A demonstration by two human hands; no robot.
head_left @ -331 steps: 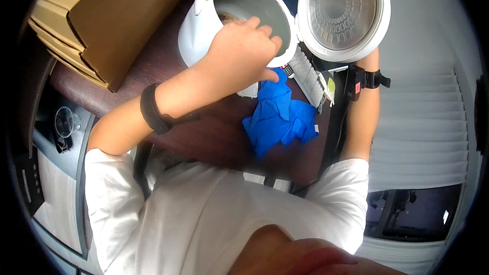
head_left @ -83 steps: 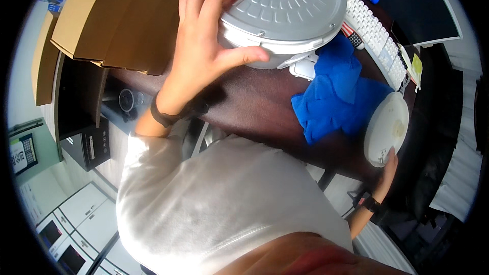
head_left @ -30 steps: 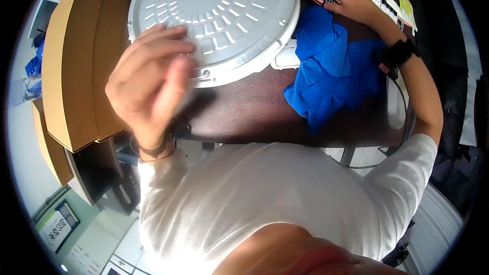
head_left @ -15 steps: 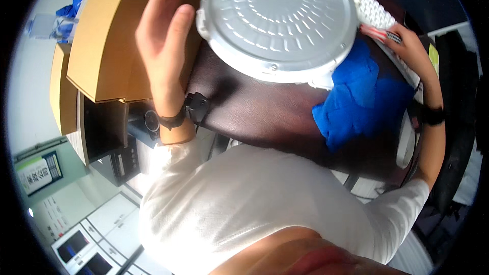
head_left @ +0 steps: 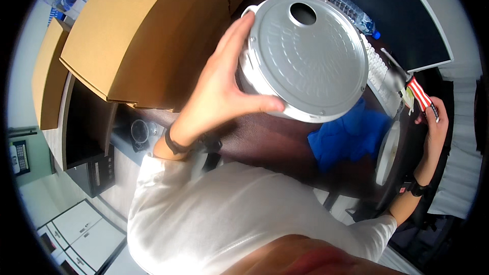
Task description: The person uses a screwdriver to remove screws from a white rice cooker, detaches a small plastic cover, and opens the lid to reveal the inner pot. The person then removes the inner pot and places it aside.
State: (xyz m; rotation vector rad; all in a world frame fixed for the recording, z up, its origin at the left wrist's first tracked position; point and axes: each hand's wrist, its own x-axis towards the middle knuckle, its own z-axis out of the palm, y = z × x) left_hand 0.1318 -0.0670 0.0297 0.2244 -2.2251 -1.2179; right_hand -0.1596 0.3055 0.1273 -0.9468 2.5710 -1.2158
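My left hand [head_left: 216, 89] grips a round silver-grey metal drum [head_left: 305, 66] by its left side, thumb at the near rim and fingers around the far left side. The drum's lid has a pattern of raised ridges and one round hole [head_left: 303, 14] toward its far edge. Away to the right, my right hand [head_left: 433, 117] is closed around the red-and-white striped handle of a tool [head_left: 418, 93]. The tool's grey head is blurred, so its kind is unclear. A crumpled blue cloth [head_left: 346, 140] lies beside the drum, on the dark brown tabletop [head_left: 254, 140].
Cardboard boxes [head_left: 153, 40] stand at the left. A white keyboard [head_left: 379, 74], a clear bottle [head_left: 354, 14] with a blue cap and a dark screen [head_left: 387, 0] lie beyond the drum toward the right. A white oblong object [head_left: 388, 153] sits near the right edge.
My left hand, earlier apart from the drum, now grips its side. The drum looks more tilted. My right hand has moved nearer and outward with the striped tool, and the view has shifted.
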